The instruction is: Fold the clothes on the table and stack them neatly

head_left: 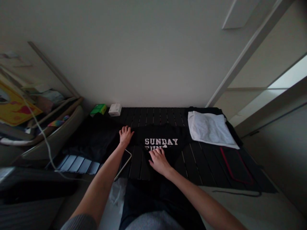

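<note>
A black T-shirt with white "SUNDAY" lettering lies spread on a dark slatted table. My left hand rests flat on the shirt's left edge, fingers stretched out. On the shirt's lower part, just below the lettering, my right hand lies palm down with fingers spread. Neither hand holds anything. A phone lies under my left forearm, partly hidden.
A folded white cloth lies on dark garments at the table's right. A green box and a white box stand by the back wall. More dark cloth lies left. A cluttered shelf and a cable are at far left.
</note>
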The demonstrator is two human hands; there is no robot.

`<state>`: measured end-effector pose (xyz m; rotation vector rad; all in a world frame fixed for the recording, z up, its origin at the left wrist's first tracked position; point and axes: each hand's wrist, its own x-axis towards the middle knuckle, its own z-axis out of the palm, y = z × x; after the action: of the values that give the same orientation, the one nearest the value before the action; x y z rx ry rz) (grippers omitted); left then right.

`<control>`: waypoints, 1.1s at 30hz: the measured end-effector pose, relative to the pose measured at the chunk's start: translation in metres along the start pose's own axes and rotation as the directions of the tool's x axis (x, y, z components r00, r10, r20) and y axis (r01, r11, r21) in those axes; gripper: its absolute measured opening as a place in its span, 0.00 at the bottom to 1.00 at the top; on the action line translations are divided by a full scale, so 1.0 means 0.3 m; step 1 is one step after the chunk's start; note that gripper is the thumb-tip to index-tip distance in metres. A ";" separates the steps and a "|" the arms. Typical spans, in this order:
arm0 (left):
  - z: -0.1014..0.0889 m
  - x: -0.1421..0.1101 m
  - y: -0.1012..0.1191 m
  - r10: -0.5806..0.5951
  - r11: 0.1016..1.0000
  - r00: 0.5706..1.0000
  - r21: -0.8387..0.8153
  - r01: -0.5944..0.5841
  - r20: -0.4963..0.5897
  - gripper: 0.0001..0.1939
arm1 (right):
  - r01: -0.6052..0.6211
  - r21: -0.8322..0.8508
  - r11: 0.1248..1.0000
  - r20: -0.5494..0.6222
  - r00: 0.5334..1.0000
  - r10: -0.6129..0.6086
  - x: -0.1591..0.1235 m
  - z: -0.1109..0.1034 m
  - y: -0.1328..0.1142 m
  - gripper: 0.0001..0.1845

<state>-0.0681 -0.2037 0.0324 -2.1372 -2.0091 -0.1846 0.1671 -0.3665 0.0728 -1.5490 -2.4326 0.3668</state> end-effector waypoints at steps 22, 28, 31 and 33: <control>-0.009 -0.007 0.022 0.018 1.000 1.000 0.024 -0.017 -0.011 0.15 | -0.415 -0.318 0.852 0.230 0.838 0.494 -0.218 -0.116 0.012 0.18; -0.021 -0.016 0.028 -0.009 1.000 1.000 0.005 0.009 0.000 0.15 | -0.274 -0.244 0.930 -0.040 0.961 0.273 -0.161 -0.131 0.000 0.15; -0.022 -0.019 0.028 -0.020 1.000 1.000 -0.004 0.020 0.003 0.15 | -0.165 -0.063 0.984 0.009 0.986 0.165 -0.130 -0.086 0.002 0.18; -0.021 -0.019 0.028 -0.024 1.000 1.000 -0.016 0.024 0.003 0.15 | -0.198 0.032 0.980 0.025 0.980 0.198 -0.118 -0.049 0.006 0.20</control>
<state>-0.0599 -0.2111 0.0366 -2.1252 -2.0421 -0.2012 0.1881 -0.3968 0.0840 -1.7866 -2.2803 0.4615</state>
